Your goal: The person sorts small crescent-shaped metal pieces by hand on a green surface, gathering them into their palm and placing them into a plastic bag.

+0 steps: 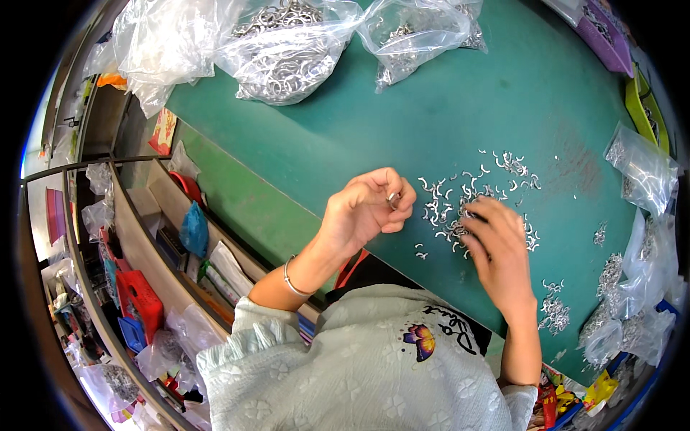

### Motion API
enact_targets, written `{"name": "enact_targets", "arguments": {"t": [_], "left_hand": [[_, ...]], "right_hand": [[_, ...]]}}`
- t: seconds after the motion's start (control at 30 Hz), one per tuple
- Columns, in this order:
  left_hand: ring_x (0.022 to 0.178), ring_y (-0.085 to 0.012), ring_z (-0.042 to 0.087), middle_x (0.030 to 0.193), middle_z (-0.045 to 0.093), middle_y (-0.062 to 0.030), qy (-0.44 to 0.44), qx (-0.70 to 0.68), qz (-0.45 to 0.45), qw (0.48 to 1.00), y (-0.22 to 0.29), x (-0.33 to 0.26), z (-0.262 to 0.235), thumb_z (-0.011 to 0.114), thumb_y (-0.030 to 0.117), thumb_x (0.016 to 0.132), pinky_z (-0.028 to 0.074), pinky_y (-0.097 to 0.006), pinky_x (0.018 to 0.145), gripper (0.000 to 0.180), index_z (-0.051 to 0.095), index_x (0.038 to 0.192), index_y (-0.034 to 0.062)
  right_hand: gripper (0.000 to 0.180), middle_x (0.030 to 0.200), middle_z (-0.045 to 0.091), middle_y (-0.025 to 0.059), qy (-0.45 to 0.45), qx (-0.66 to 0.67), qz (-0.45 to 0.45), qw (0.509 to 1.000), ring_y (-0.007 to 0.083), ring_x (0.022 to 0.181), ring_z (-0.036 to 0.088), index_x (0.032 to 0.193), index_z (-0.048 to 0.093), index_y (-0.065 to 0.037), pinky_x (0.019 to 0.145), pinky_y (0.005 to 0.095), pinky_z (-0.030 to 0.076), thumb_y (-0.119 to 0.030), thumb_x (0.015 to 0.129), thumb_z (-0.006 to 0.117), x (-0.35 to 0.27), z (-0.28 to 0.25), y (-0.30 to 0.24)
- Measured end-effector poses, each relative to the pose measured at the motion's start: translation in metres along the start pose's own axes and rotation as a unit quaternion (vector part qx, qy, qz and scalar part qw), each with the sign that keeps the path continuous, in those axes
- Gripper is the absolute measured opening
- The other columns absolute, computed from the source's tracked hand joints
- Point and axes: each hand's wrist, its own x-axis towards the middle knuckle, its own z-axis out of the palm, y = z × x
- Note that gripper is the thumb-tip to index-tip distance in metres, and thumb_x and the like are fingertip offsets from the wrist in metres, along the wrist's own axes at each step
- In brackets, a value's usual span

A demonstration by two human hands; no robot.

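Observation:
My left hand [370,205] is raised over the near edge of the green table, its thumb and fingers pinched on a small silver metal piece [393,197]. Most of that piece is hidden by the fingertips. To its right, my right hand [497,241] reaches palm down into a loose pile of small curved metal pieces [440,208]. The right fingers are bent and a little apart, with their tips among the pieces. Whether they pinch one of them I cannot make out.
Clear plastic bags of metal rings [287,68] stand along the far edge, beside another bag [410,50]. Smaller heaps [554,314] and bags [640,251] lie at the right, near a purple bin [602,39] and a green bin [645,115]. Wooden shelving [154,266] runs along the left.

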Motion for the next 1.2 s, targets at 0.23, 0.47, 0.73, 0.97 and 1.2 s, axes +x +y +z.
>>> {"name": "enact_targets", "arguments": {"t": [0.23, 0.47, 0.73, 0.97, 1.2], "left_hand": [[0.06, -0.011, 0.037, 0.077, 0.051, -0.0089, 0.066, 0.092, 0.028, 0.993, -0.004, 0.006, 0.011, 0.047, 0.005, 0.076, 0.028, -0.022, 0.049, 0.008, 0.046, 0.084, 0.0047], [0.068, -0.0202, 0.059, 0.084, 0.061, -0.0074, 0.181, 0.562, 0.281, 0.756, -0.022, 0.012, 0.003, 0.059, 0.01, 0.087, 0.047, -0.032, 0.056, 0.017, 0.056, 0.103, 0.0027], [0.08, -0.0313, 0.063, 0.087, 0.057, -0.0132, 0.083, 0.798, 0.208, 0.56, -0.047, 0.02, -0.005, 0.065, 0.012, 0.077, 0.051, -0.042, 0.061, 0.019, 0.056, 0.09, 0.0025], [0.09, -0.0284, 0.057, 0.096, 0.054, -0.0121, 0.059, 0.768, 0.247, 0.588, -0.073, -0.015, 0.01, 0.075, 0.042, 0.076, 0.044, -0.04, 0.069, 0.059, 0.051, 0.109, -0.0002], [0.095, -0.0231, 0.049, 0.097, 0.051, -0.008, 0.065, 0.82, 0.289, 0.489, -0.102, 0.011, 0.003, 0.072, 0.041, 0.077, 0.037, -0.035, 0.074, 0.055, 0.051, 0.109, 0.0031]], "right_hand": [[0.027, 0.103, 0.058, 0.0093, 0.065, -0.02, -0.021, 0.997, 0.028, 0.094, 0.054, 0.102, 0.064, -0.002, 0.08, 0.0396, 0.042, -0.005, 0.077, 0.072, 0.041, 0.018, 0.001], [0.032, 0.12, 0.058, 0.0135, 0.005, -0.011, -0.024, 1.0, 0.0333, 0.114, 0.052, 0.111, 0.062, -0.002, 0.097, 0.0432, 0.038, -0.008, 0.08, 0.069, 0.032, 0.014, 0.001], [0.055, 0.151, 0.036, 0.0226, -0.034, -0.17, -0.036, 0.984, 0.0447, 0.139, 0.03, 0.146, 0.04, -0.006, 0.115, 0.056, 0.021, -0.034, 0.101, 0.05, 0.012, 0.013, 0.048], [0.045, 0.142, 0.044, 0.027, -0.012, 0.022, -0.035, 0.999, 0.0421, 0.131, 0.042, 0.136, 0.048, 0.005, 0.112, 0.0483, 0.031, -0.026, 0.102, 0.047, 0.009, -0.039, 0.025], [0.053, 0.147, 0.038, 0.0275, -0.03, -0.005, -0.069, 0.997, 0.042, 0.135, 0.037, 0.142, 0.041, 0.006, 0.115, 0.0472, 0.026, -0.028, 0.102, 0.048, -0.012, -0.008, 0.067]]}}
